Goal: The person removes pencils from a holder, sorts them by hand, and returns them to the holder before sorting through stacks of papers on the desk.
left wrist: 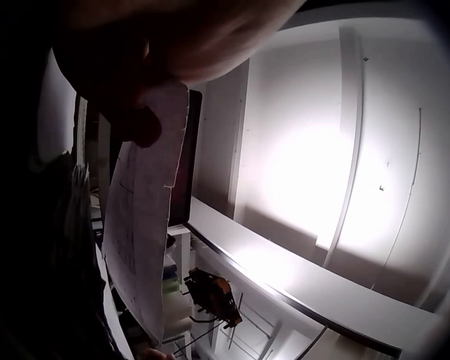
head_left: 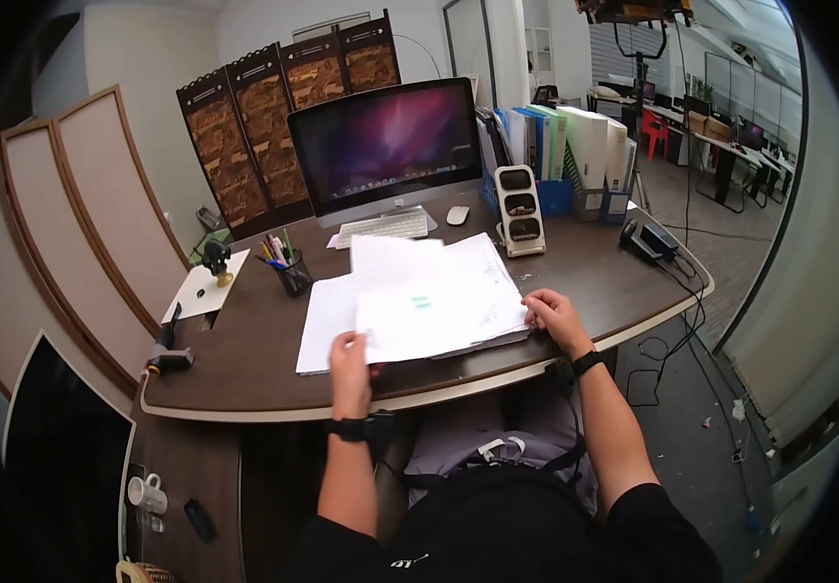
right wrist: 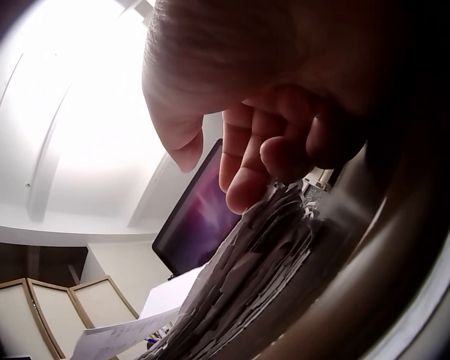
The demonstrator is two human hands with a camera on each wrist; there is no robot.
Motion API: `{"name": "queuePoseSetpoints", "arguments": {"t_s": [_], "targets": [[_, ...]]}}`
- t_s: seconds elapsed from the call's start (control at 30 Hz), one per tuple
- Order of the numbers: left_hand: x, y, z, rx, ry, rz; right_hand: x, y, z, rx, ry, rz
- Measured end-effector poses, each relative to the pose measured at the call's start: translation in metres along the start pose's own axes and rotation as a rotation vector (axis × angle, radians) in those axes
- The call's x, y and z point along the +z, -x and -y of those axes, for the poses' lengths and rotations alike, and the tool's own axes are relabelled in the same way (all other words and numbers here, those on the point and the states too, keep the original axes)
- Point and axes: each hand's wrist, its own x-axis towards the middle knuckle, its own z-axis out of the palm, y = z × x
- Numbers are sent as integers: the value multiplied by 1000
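A white sheet of paper (head_left: pixel 400 301) with small green marks is held above the desk (head_left: pixel 244 360), over a stack of papers (head_left: pixel 486 277). Its near left corner is pinched between the thumb and fingers of the left hand (head_left: pixel 349 374), the grip narrow and closed on the paper. More white paper (head_left: pixel 324 325) is seen to the left of the sheet. At the right edge of the stack, the right hand (head_left: pixel 556 319) is placed with its fingers loosely bent and its thumb apart; nothing is held in this grip, and the paper edges are met or nearly met by a fingertip, though contact cannot be told for certain. Farther back, a keyboard (head_left: pixel 381 227), a mouse (head_left: pixel 457 216) and a monitor (head_left: pixel 390 146) are seen, with a pen holder (head_left: pixel 292 275) to the left.
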Motion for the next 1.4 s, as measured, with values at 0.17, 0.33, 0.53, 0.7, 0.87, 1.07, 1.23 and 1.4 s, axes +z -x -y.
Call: {"name": "queuePoseSetpoints", "arguments": {"t_s": [0.17,0.33,0.53,0.7,0.87,1.07,1.23,1.4], "targets": [[-84,-59,-30,26,-180,-62,4,1,-7,-9,87,-77],[-114,-86,-35,-6,-580,-39,15,2,0,-56,449,-251],[-109,-94,-20,12,-751,-82,16,-5,-7,-14,667,-261],[-107,-96,-22,2,-728,-79,6,-10,-19,-22,547,-234],[-89,-61,-35,387,-1234,-340,7,-4,-16,-111,502,-283],[-21,-8,-27,443,-601,162,11,-3,-17,-122,453,-336],[51,22,-1,5,-198,558,4,-13,-42,-298,288,-385],[75,34,19,-27,-225,543,-9,8,-4,0,-360,-149]]}}
